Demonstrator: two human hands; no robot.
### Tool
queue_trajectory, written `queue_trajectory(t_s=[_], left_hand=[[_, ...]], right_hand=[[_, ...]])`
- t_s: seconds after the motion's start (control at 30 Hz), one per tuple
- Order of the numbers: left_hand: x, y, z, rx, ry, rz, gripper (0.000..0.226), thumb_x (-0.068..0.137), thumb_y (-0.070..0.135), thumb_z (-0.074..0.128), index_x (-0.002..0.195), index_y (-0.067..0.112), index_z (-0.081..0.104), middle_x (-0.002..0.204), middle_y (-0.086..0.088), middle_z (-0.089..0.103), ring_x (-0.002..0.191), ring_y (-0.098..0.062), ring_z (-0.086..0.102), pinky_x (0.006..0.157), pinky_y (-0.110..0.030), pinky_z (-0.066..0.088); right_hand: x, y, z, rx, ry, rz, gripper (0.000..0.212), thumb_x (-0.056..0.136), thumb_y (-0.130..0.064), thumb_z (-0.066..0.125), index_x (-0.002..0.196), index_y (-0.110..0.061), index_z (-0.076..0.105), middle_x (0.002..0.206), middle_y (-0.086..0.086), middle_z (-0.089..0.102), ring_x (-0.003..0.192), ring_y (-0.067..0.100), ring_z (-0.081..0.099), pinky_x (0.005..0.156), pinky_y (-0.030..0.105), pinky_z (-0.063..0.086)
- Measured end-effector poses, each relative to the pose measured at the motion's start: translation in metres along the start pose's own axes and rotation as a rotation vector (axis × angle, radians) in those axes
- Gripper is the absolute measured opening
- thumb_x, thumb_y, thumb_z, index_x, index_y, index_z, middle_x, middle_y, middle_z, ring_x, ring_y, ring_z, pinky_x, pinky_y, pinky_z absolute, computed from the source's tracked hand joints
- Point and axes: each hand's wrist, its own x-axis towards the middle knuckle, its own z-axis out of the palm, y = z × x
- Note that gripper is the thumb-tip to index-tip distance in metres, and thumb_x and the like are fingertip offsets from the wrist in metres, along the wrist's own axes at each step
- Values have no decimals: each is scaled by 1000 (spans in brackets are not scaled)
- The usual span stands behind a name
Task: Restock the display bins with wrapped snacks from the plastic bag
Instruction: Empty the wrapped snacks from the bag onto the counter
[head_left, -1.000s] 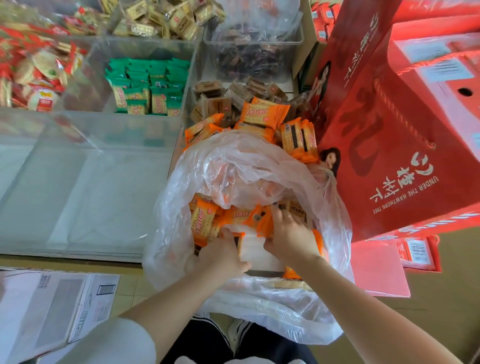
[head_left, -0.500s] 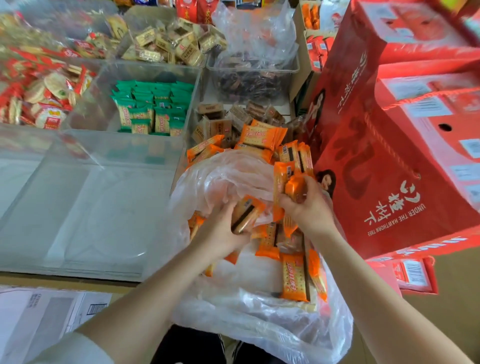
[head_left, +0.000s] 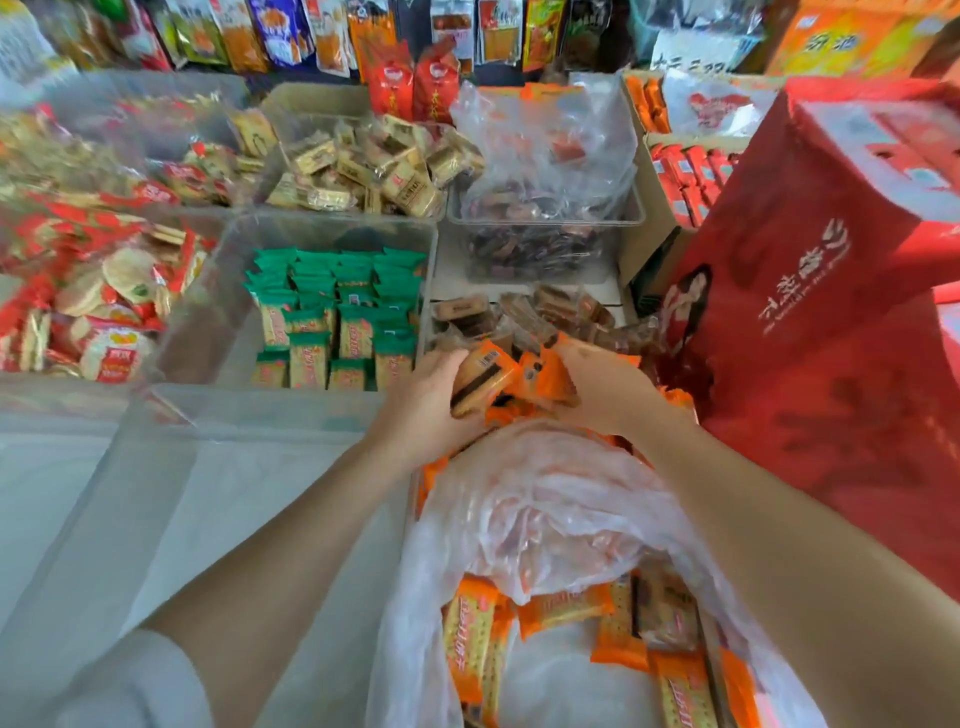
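Several orange-wrapped sandwich biscuit packets (head_left: 566, 629) lie loose at 6 o'clock in the thin clear plastic bag (head_left: 545, 519), mouth slumped open toward the person; judged left open for repeat reaching. Packets are flat, rectangular, glossy orange with crimped ends; a dark cream layer shows through a clear window. Bag's far rim rests against the bin ahead, at 12 o'clock. Above it, left hand (head_left: 421, 410) and right hand (head_left: 602, 395) together clasp a bundle of orange packets (head_left: 504, 382), fingers curled round it from both sides; two-handed hold judged to carry more per trip. Bundle hangs over the clear plastic bin with brown-wrapped snacks (head_left: 524, 317), likely its destination. Green-wrapped biscuit packets (head_left: 332, 312) fill the bin at 10 o'clock. Red printed gift bag (head_left: 831, 312) stands at 2 o'clock.
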Motion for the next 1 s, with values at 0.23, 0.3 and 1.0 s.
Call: queue_trajectory(t_s=[0.23, 0.3, 1.0], left_hand=[[25, -4, 5, 114, -233, 61, 44, 82, 40, 62, 119, 21, 51, 111, 3, 52, 97, -17, 56, 79, -33, 48], [30, -1, 9, 196, -282, 106, 47, 83, 44, 59, 123, 21, 49, 115, 1, 52, 99, -20, 56, 80, -35, 49], [-102, 37, 136, 550, -242, 810, 14, 70, 27, 67, 76, 15, 71, 98, -4, 70, 96, -24, 66, 77, -63, 50]], right_hand=[[-17, 3, -11, 117, 2, 22, 70, 84, -52, 60, 141, -17, 36, 140, 4, 45, 125, 24, 44, 100, 36, 41], [-42, 5, -13, 199, 157, 63, 53, 90, -33, 59, 137, -14, 44, 135, 6, 50, 124, 24, 46, 98, 34, 40], [-224, 7, 144, 54, -95, 607, 67, 95, -49, 36, 144, -6, 22, 146, 14, 35, 134, 29, 34, 108, 36, 26]])
